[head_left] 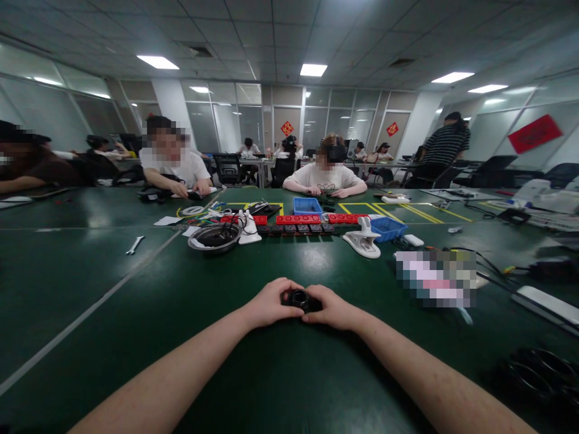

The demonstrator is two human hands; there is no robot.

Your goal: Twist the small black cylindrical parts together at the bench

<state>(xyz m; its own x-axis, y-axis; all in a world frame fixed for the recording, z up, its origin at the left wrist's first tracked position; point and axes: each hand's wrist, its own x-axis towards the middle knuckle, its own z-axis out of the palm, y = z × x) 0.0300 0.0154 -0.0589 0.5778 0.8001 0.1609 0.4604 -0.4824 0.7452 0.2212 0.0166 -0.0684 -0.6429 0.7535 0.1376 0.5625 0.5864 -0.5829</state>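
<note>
Both my hands meet at the middle of the green table. My left hand and my right hand are closed around a small black round part with a ring-shaped top, held between them just above the table. My forearms reach in from the bottom edge. Most of the part is hidden by my fingers.
Beyond my hands lie a metal bowl, a white holder, blue bins, red and black blocks, a wrench at left, cables and black rings at right. Other people sit across the table.
</note>
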